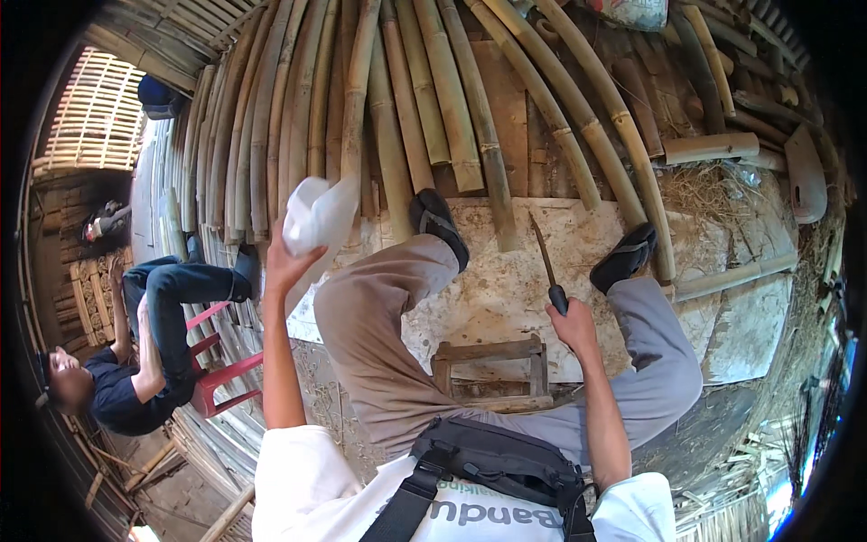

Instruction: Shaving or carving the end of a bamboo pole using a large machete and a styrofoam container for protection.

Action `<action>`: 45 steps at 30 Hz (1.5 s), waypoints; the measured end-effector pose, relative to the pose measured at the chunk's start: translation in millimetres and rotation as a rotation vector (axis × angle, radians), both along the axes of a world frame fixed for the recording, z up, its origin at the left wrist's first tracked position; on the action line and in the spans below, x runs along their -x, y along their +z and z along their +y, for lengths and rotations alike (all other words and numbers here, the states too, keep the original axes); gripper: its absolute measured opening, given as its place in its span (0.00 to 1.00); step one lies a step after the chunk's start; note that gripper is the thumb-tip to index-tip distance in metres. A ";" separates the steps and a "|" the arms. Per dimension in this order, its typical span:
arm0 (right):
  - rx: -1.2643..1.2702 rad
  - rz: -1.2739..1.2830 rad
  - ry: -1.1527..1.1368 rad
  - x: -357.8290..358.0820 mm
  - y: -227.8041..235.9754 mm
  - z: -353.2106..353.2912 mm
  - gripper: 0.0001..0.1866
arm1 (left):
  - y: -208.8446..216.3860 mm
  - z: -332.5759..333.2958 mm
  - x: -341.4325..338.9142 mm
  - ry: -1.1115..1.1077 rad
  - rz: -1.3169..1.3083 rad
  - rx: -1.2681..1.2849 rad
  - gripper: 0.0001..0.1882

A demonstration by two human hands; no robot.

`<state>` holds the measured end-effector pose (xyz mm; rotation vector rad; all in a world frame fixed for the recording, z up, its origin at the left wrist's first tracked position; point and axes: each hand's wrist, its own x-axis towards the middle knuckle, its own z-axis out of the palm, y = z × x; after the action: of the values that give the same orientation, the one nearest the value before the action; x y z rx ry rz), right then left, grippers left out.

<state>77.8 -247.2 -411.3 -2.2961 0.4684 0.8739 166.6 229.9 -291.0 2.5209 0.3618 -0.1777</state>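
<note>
My left hand (291,262) is raised at the left, its fingers closed on a crumpled white, partly see-through object (316,217), perhaps a plastic bag; its edges are blurred. In front of my right knee, my right hand (574,327) grips the black handle of a knife (544,248). The long, narrow blade points away from me, over a pale, stained sheet on the ground. Split bamboo poles (461,117) fan out ahead of me, their near ends lying between and beside my feet.
A low wooden stool (492,361) stands between my legs. To the left, another person (131,370) sits by a red plastic stool (226,370). More bamboo pieces (709,147) and dry shavings lie at the right. A bamboo lattice (95,113) shows at the far left.
</note>
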 end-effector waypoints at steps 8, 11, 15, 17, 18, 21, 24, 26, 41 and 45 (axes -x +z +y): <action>0.092 0.083 0.109 -15.6 2.5 14.6 0.23 | 72.8 34.3 74.6 0.095 -0.292 0.319 0.48; 0.072 0.116 0.103 -8.9 2.6 19.0 0.23 | 120.1 16.7 41.9 -0.017 -0.146 0.362 0.49; 0.085 0.057 0.109 -8.0 -6.4 10.3 0.23 | 119.4 -63.6 -42.7 -0.239 0.049 0.454 0.49; 0.098 0.020 0.084 -4.9 -14.2 2.4 0.23 | 85.2 -116.5 -76.7 -0.254 0.076 0.525 0.50; 0.100 0.022 0.085 -5.9 -10.6 3.7 0.23 | 53.1 -130.5 -86.3 -0.210 0.063 0.568 0.50; 0.045 0.054 0.064 -8.1 2.5 16.1 0.24 | -86.2 -133.2 -106.7 -0.143 0.042 0.534 0.51; 0.075 0.059 0.074 1.2 -13.0 13.5 0.26 | -165.9 -161.9 -115.3 -0.021 0.061 0.506 0.50; 0.058 -0.019 0.088 8.8 -24.3 15.8 0.26 | -194.7 -174.5 -117.2 0.089 0.050 0.487 0.49; -0.186 0.228 -0.104 -13.0 1.0 30.9 0.20 | -211.8 -187.7 -114.9 0.207 -0.076 -0.116 0.48; -0.165 0.193 -0.066 -2.9 -5.6 29.6 0.21 | -239.9 -201.1 -114.1 0.233 -0.190 -0.040 0.49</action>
<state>80.7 -217.6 -416.9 -2.0456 0.5317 1.0658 280.7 28.8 -530.9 2.4840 0.5804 0.1599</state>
